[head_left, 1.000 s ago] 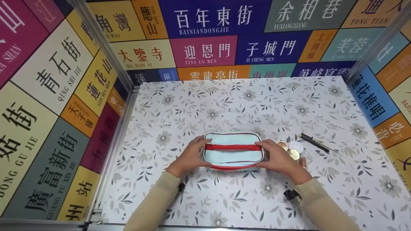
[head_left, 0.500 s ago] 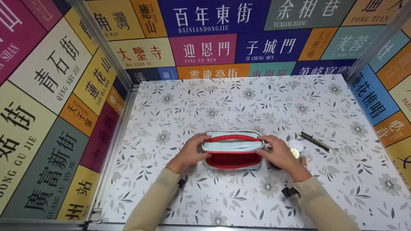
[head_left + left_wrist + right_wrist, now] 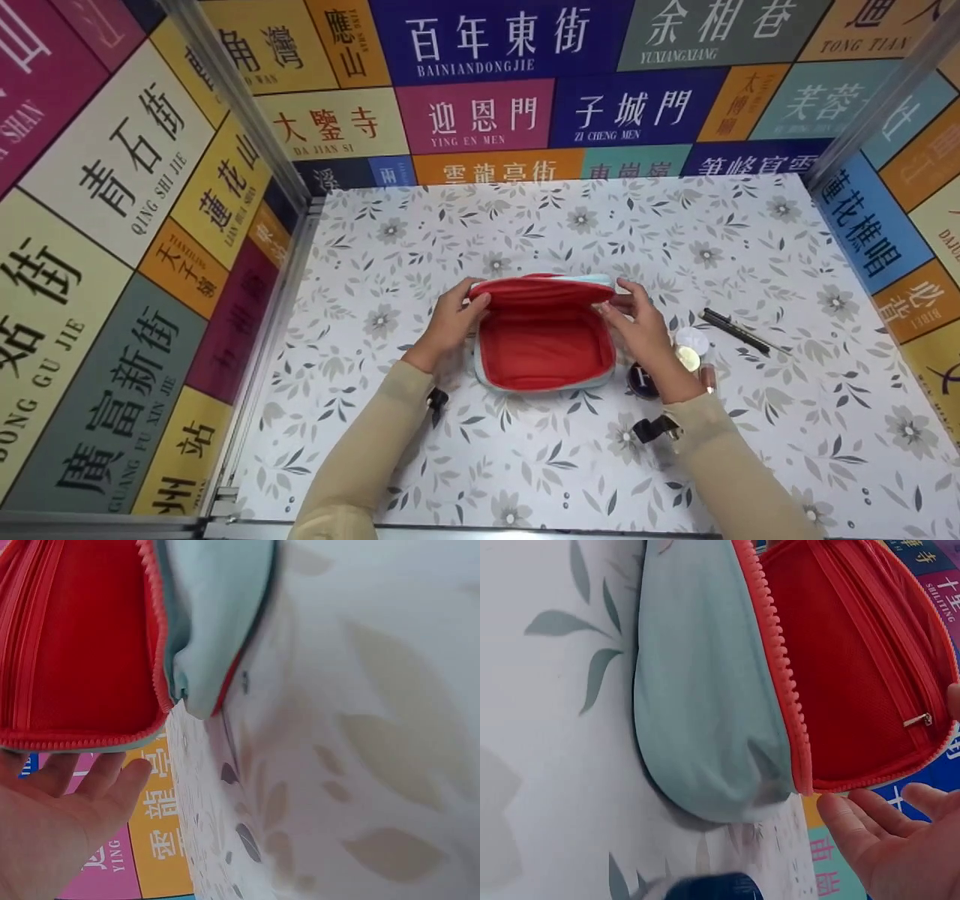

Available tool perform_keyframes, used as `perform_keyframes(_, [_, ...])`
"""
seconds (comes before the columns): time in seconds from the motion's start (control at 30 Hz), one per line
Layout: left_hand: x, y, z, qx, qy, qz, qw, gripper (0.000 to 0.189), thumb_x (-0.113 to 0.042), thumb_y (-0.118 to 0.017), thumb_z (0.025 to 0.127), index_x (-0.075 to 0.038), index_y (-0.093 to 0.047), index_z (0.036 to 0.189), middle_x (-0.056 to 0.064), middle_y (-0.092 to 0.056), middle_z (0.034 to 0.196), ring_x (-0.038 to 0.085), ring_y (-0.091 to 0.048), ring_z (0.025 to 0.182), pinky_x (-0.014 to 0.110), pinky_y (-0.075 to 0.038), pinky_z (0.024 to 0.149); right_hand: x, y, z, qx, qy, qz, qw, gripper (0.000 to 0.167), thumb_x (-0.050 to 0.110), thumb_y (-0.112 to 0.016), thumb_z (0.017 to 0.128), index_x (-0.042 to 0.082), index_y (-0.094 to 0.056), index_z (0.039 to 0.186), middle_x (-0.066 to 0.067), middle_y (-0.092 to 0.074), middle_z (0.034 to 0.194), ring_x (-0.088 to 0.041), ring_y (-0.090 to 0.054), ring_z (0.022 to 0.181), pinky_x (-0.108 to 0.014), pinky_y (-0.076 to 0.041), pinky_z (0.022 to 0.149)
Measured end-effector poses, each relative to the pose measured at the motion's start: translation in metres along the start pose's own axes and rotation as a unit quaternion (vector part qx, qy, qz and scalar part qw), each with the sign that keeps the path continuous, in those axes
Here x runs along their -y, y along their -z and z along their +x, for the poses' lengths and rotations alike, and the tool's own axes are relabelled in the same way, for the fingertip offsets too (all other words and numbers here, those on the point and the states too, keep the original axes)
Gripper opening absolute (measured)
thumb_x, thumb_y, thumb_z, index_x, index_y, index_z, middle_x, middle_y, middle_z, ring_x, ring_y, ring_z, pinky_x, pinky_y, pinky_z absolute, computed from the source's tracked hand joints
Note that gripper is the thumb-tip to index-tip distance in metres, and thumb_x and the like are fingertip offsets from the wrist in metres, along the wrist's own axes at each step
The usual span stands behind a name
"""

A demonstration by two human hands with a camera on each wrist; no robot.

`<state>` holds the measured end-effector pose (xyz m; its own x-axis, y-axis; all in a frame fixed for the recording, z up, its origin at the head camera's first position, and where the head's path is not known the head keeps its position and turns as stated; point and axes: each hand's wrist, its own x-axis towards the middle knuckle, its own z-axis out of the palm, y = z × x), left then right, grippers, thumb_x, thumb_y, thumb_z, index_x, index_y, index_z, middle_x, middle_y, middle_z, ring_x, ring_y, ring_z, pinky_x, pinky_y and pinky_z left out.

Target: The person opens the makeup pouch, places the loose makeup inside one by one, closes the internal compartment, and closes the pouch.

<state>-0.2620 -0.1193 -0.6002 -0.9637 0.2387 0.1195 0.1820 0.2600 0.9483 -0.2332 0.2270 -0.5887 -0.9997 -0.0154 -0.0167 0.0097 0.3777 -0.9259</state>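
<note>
A light blue cosmetic bag point(image 3: 480, 367) with a red lining sits on the table, its lid raised and tilted back. Inside the lid, the right wrist view shows a red zipped pocket point(image 3: 877, 652) with a small metal pull. My left hand point(image 3: 450, 322) holds the lid's left edge, the thumb at the front and the fingers behind. At the right edge, my right hand point(image 3: 641, 322) holds the lid the same way. Red cloth floor shows through the bag's wide mouth. Both wrist views show the coarse red zip teeth point(image 3: 154, 622) unfastened.
Beside my right wrist lie a dark round compact point(image 3: 643, 380) marked with a letter, a gold round piece point(image 3: 686, 358), a whitish round piece point(image 3: 691, 340) and a brown tube point(image 3: 707, 377). Farther right are dark pens point(image 3: 735, 332). Patterned walls point(image 3: 480, 120) enclose the flowered table point(image 3: 525, 225).
The lid has swung up and away from me, uncovering the red inside. Both hands have moved forward with it. The dark compact has come into view beside the right wrist.
</note>
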Motion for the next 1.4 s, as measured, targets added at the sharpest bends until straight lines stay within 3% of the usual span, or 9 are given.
perform_keyframes(0.13, [0.0, 0.0, 0.02, -0.032, -0.003, 0.005, 0.9995, 0.033, -0.031, -0.055, 0.112, -0.009, -0.065, 0.134, 0.012, -0.073, 0.125, 0.025, -0.07, 0.118, 0.042, -0.058, 0.102, -0.001, -0.004, 0.004, -0.008, -0.03, 0.015, 0.9994, 0.066, 0.018, -0.07, 0.101, 0.004, -0.041, 0.159, -0.027, -0.062, 0.146, -0.041, -0.062, 0.133, -0.01, -0.049, 0.088])
perform_keyframes(0.3, [0.002, 0.0, 0.04, -0.061, 0.032, -0.024, 0.9974, 0.033, -0.023, -0.052, 0.113, -0.002, -0.063, 0.136, 0.017, -0.072, 0.128, 0.025, -0.068, 0.119, 0.04, -0.056, 0.105, -0.006, -0.01, 0.002, -0.005, -0.052, -0.058, 0.997, 0.067, 0.017, -0.073, 0.097, 0.001, -0.045, 0.156, -0.026, -0.065, 0.14, -0.039, -0.067, 0.128, -0.038, -0.054, 0.104])
perform_keyframes(0.37, [0.004, -0.001, 0.046, -0.069, 0.048, -0.018, 0.9963, 0.032, -0.02, -0.051, 0.113, -0.001, -0.063, 0.136, 0.019, -0.071, 0.128, 0.027, -0.068, 0.12, 0.041, -0.056, 0.105, -0.008, -0.013, 0.0, 0.002, -0.046, -0.095, 0.9944, 0.065, 0.013, -0.074, 0.094, -0.002, -0.048, 0.153, -0.026, -0.067, 0.136, -0.04, -0.07, 0.123, -0.048, -0.055, 0.105])
perform_keyframes(0.5, [0.01, -0.004, 0.056, -0.08, 0.078, -0.008, 0.9937, 0.031, -0.017, -0.05, 0.112, 0.001, -0.064, 0.134, 0.022, -0.071, 0.123, 0.029, -0.068, 0.114, 0.039, -0.057, 0.1, -0.014, -0.016, -0.006, 0.01, -0.018, -0.15, 0.9885, 0.053, 0.004, -0.074, 0.091, -0.005, -0.059, 0.141, -0.027, -0.073, 0.124, -0.041, -0.075, 0.11, -0.05, -0.059, 0.097])
perform_keyframes(0.6, [0.015, -0.007, 0.061, -0.085, 0.097, -0.018, 0.9915, 0.029, -0.015, -0.05, 0.112, 0.003, -0.065, 0.128, 0.02, -0.071, 0.113, 0.023, -0.067, 0.101, 0.032, -0.056, 0.089, -0.014, -0.016, -0.01, 0.005, -0.004, -0.164, 0.9865, 0.043, 0.001, -0.073, 0.089, -0.005, -0.066, 0.132, -0.026, -0.076, 0.117, -0.041, -0.076, 0.104, -0.052, -0.06, 0.094])
perform_keyframes(0.73, [0.022, -0.011, 0.063, -0.086, 0.12, -0.009, 0.9889, 0.025, -0.012, -0.051, 0.11, 0.004, -0.067, 0.121, 0.013, -0.068, 0.096, 0.015, -0.062, 0.082, 0.024, -0.051, 0.075, -0.014, -0.017, -0.015, 0.0, 0.004, -0.17, 0.9854, 0.037, 0.0, -0.074, 0.089, -0.003, -0.071, 0.126, -0.025, -0.078, 0.112, -0.039, -0.077, 0.098, -0.051, -0.062, 0.089])
perform_keyframes(0.87, [0.027, -0.013, 0.059, -0.083, 0.146, 0.004, 0.9858, 0.025, -0.012, -0.052, 0.109, 0.003, -0.068, 0.121, 0.01, -0.068, 0.092, 0.012, -0.06, 0.075, 0.023, -0.049, 0.07, -0.014, -0.017, -0.021, 0.003, 0.006, -0.172, 0.9851, 0.037, 0.0, -0.075, 0.087, -0.003, -0.072, 0.124, -0.024, -0.078, 0.11, -0.038, -0.078, 0.096, -0.05, -0.062, 0.086])
perform_keyframes(1.17, [0.032, -0.015, 0.052, -0.072, 0.19, 0.026, 0.9788, 0.029, -0.018, -0.053, 0.109, 0.001, -0.069, 0.123, 0.011, -0.069, 0.098, 0.014, -0.061, 0.082, 0.026, -0.05, 0.074, -0.015, -0.013, -0.032, 0.011, -0.004, -0.178, 0.9839, 0.036, 0.003, -0.08, 0.085, -0.002, -0.073, 0.12, -0.021, -0.079, 0.104, -0.035, -0.079, 0.092, -0.045, -0.062, 0.082])
perform_keyframes(1.4, [0.031, -0.018, 0.052, -0.085, 0.2, 0.061, 0.9741, 0.032, -0.016, -0.061, 0.104, 0.001, -0.068, 0.129, 0.017, -0.075, 0.108, 0.015, -0.068, 0.085, 0.026, -0.055, 0.076, -0.016, -0.013, -0.033, 0.015, 0.013, -0.196, 0.9804, 0.036, 0.006, -0.08, 0.086, -0.001, -0.074, 0.12, -0.02, -0.08, 0.107, -0.033, -0.079, 0.09, -0.041, -0.062, 0.079])
